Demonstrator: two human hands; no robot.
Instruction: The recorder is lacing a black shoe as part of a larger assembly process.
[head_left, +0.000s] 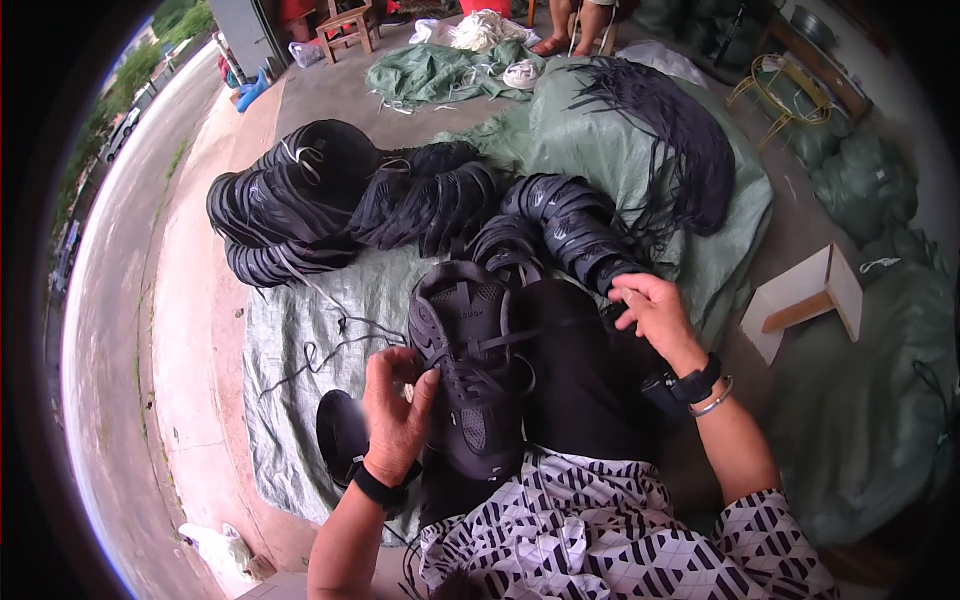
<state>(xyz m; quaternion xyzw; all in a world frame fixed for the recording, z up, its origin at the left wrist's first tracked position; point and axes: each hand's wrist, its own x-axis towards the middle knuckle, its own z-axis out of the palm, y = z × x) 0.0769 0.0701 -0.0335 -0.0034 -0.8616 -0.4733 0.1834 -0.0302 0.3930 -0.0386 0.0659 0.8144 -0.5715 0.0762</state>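
Observation:
A black sneaker upper [468, 360] lies on my lap, toe pointing toward me, with a black lace [510, 338] threaded across its eyelets. My left hand [397, 408] pinches the lace end against the shoe's left side. My right hand [652, 308] is raised to the right with its fingers curled around the other end of the lace, which runs taut from the shoe. Just beyond that hand lies a row of stacked black shoe uppers [565, 225].
More black uppers [300, 195] are piled on a green tarp [320, 300] ahead. A bundle of black laces [670, 140] drapes over a green sack. A white wooden stool [805, 300] stands at right. A person's feet [575, 35] show at the top. A road runs along the left.

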